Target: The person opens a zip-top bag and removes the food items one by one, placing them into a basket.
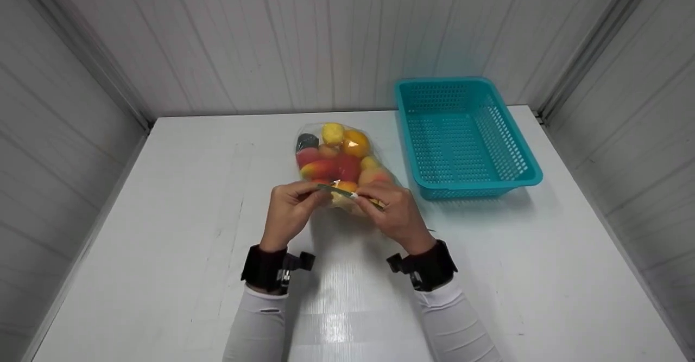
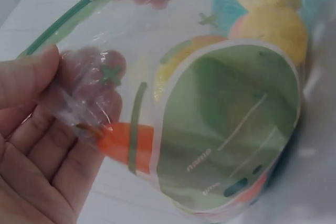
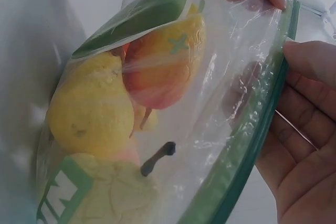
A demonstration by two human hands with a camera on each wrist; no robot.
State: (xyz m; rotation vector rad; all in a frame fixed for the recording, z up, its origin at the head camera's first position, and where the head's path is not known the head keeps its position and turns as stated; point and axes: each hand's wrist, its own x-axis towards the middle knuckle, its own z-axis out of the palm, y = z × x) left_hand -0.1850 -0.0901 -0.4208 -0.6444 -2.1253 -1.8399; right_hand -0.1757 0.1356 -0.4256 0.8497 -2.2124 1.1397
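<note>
A clear zip bag (image 1: 336,161) full of colourful toy fruit lies near the middle of the white table. My left hand (image 1: 289,213) pinches one end of its green zip strip (image 2: 58,24) between thumb and fingers. Farther along the same strip, my right hand (image 1: 399,215) grips the bag's edge, its thumb (image 3: 310,59) pressing there. A small white slider (image 1: 354,195) sits on the strip by the right fingertips. Through the plastic show an orange carrot-like piece (image 2: 126,142), a yellow pear-like fruit (image 3: 92,103) and a red-yellow fruit (image 3: 165,64). The bag bears a green label (image 2: 231,124).
A turquoise perforated basket (image 1: 415,139) stands right of the bag, towards the back of the table (image 1: 163,215). Pale panel walls (image 1: 271,42) rise behind and on both sides.
</note>
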